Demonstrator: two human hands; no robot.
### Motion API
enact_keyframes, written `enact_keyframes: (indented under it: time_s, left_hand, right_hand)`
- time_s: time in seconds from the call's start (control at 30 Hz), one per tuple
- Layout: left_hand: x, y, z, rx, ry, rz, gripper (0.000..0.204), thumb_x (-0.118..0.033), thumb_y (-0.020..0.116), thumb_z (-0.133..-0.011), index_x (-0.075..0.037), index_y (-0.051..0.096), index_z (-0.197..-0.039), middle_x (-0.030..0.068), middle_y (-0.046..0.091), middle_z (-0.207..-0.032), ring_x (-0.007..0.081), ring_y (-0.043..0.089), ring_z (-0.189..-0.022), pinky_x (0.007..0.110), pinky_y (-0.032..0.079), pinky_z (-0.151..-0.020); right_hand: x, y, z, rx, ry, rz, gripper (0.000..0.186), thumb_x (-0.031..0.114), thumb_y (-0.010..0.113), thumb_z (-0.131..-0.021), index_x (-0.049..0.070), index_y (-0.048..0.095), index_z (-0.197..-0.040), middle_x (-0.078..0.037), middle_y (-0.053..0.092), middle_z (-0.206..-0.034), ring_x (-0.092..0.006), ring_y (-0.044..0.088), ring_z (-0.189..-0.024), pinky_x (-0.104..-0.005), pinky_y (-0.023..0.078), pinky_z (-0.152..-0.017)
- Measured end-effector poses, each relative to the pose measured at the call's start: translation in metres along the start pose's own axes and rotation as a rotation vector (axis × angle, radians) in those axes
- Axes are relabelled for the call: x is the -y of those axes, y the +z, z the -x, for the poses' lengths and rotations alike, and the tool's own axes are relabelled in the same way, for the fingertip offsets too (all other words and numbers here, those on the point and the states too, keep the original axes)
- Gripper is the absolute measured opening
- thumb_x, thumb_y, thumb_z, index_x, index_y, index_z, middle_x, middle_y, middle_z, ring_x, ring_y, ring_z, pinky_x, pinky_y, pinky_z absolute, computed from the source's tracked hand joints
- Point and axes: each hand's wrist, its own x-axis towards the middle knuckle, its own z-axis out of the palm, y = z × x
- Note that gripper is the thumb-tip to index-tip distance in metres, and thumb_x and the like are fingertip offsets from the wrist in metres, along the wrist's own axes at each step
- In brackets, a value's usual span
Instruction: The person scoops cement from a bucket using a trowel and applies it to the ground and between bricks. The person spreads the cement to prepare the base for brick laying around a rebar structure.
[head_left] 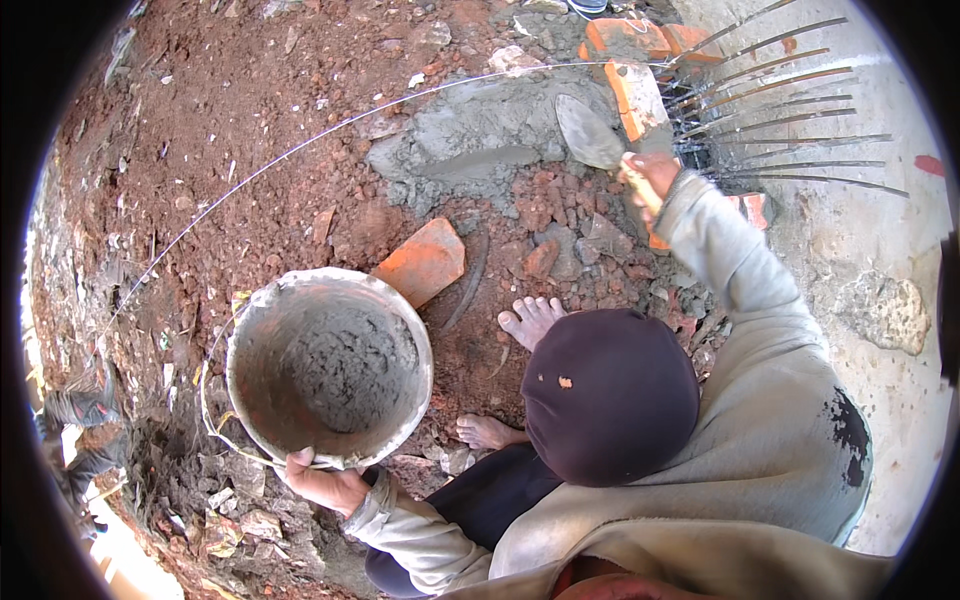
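Note:
My left hand point(325, 488) grips the near rim of a mortar-crusted bucket point(245, 370), its fingers over the edge. Grey wet mortar point(350, 370) lies inside the bucket. At the upper right, my right hand point(655, 172) is closed around the wooden handle of a trowel point(588, 132). The grey-smeared blade points up and left, over the edge of a spread mortar bed point(470, 125). Just above that hand, an orange brick point(636, 95) carries mortar on its face. More bricks point(628, 38) stand behind it.
Bent steel bars point(800, 115) stick out beside my right hand over a concrete slab point(870, 240). A taut string point(300, 150) crosses the rubble-strewn red soil point(200, 120). A loose brick point(425, 262) touches the bucket's far side. My bare foot point(532, 322) stands near broken brick.

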Motion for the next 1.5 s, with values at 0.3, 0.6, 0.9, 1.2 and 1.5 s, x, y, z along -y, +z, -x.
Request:
enact_keyframes:
  time_s: [0.3, 0.6, 0.9, 1.2, 1.5]
  left_hand:
    - [0.001, 0.001, -0.002, 0.023, 0.038, -0.016, 0.058, -0.002, 0.055, -0.057, 0.003, 0.056, -0.115, 0.0139, 0.060, -0.110, 0.0302, 0.058, -0.097, 0.041, 0.046, -0.095]
    - [0.005, -0.013, -0.012, 0.043, 0.025, 0.026, 0.055, -0.002, 0.054, -0.059, 0.003, 0.056, -0.113, 0.0136, 0.060, -0.111, 0.0286, 0.058, -0.098, 0.039, 0.046, -0.095]
    - [0.004, -0.014, -0.011, 0.047, 0.017, 0.043, 0.052, -0.004, 0.053, -0.059, 0.006, 0.058, -0.110, 0.0161, 0.063, -0.105, 0.0322, 0.060, -0.095, 0.042, 0.049, -0.093]
    - [0.002, -0.021, -0.010, 0.069, 0.037, 0.029, 0.060, 0.000, 0.053, -0.058, 0.003, 0.055, -0.117, 0.0143, 0.059, -0.116, 0.0302, 0.057, -0.101, 0.041, 0.044, -0.098]
    - [0.003, -0.012, -0.006, 0.066, 0.043, -0.034, 0.063, -0.006, 0.059, -0.056, 0.003, 0.055, -0.118, 0.0146, 0.059, -0.117, 0.0316, 0.057, -0.103, 0.042, 0.043, -0.099]
  right_hand:
    - [0.032, 0.212, 0.020, 0.246, -0.098, -0.503, 0.029, 0.034, 0.050, -0.095, 0.006, 0.057, -0.095, -0.005, 0.052, -0.078, -0.0168, 0.047, -0.055, -0.0341, 0.038, -0.039]
    - [0.059, 0.172, -0.050, 0.182, -0.750, 1.198, 0.043, 0.039, 0.044, -0.097, -0.001, 0.062, -0.101, -0.019, 0.063, -0.088, -0.0333, 0.064, -0.072, -0.0441, 0.053, -0.075]
    - [0.039, 0.048, -0.023, 0.286, -0.803, 1.015, 0.049, 0.044, 0.043, -0.096, -0.002, 0.058, -0.093, -0.018, 0.059, -0.085, -0.0274, 0.063, -0.059, -0.0400, 0.048, -0.046]
    - [0.015, 0.011, 0.013, 0.006, -0.152, 0.149, 0.037, 0.039, 0.049, -0.096, 0.005, 0.061, -0.104, -0.008, 0.060, -0.082, -0.0215, 0.059, -0.065, -0.0368, 0.049, -0.048]
    - [0.025, 0.118, 0.015, 0.312, -0.212, 0.270, 0.040, 0.037, 0.047, -0.097, 0.002, 0.065, -0.104, -0.015, 0.066, -0.084, -0.0257, 0.065, -0.069, -0.0465, 0.052, -0.055]
